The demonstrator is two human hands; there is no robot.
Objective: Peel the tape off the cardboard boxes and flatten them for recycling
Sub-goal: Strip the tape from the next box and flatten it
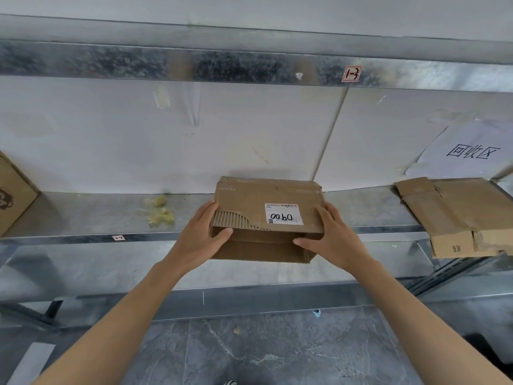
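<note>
Inspector: Position of the box, working from the left?

Assessor: A second box (14, 195) stands at the far left of the metal shelf (97, 215), with a clump of yellowish tape scraps (159, 211) lying near it. Neither is touched. Then comes the left hand (204, 234), gripping the left end of the box (249, 201). Its fingers are wrapped over the end wall and its thumb is hooked on the front lip.

Inspector: Orientation?

Assessor: The long axis runs left to right, parallel to the shelf edge and square across the 2 forearms. The open face points toward the person. The top panel carries a white label (283, 214), and its skin is torn away at the front left, baring the fluting. The box overhangs the shelf's front edge. I cannot tell whether its rear rests on the shelf.

Inspector: Right side?

Assessor: The right hand (330, 232) mirrors the left, clamped on the right end with its fingers on top and its thumb on the front lip. The 2 hands are equally near, 1 at each end, with the box between them. Further right, well apart, flattened cardboard (449, 207) lies below a paper sign (469, 148).

Inspector: Assessment?

Assessor: No tape is visible on the faces shown. Collapsing the box looks likely to come next. With the axis crosswise, that would probably mean pressing down on the top panel or pushing the 2 ends askew.
</note>
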